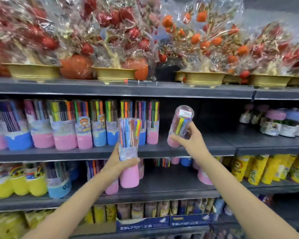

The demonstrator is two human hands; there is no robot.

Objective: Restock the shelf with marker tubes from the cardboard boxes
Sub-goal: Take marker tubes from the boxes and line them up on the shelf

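A person's left hand (118, 163) grips one marker tube (129, 152) upright, the right hand (191, 141) grips another tube (179, 125) tilted, both before the shelf (188, 149). Left of the hands a row of tubes (72, 125) stands stocked; the gap beyond the right hand awaits filling.

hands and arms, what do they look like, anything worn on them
The left hand and right hand are bare, with no gloves. Both forearms are uncovered to the bottom edge of the picture. No sleeves, watch, rings or bands show.
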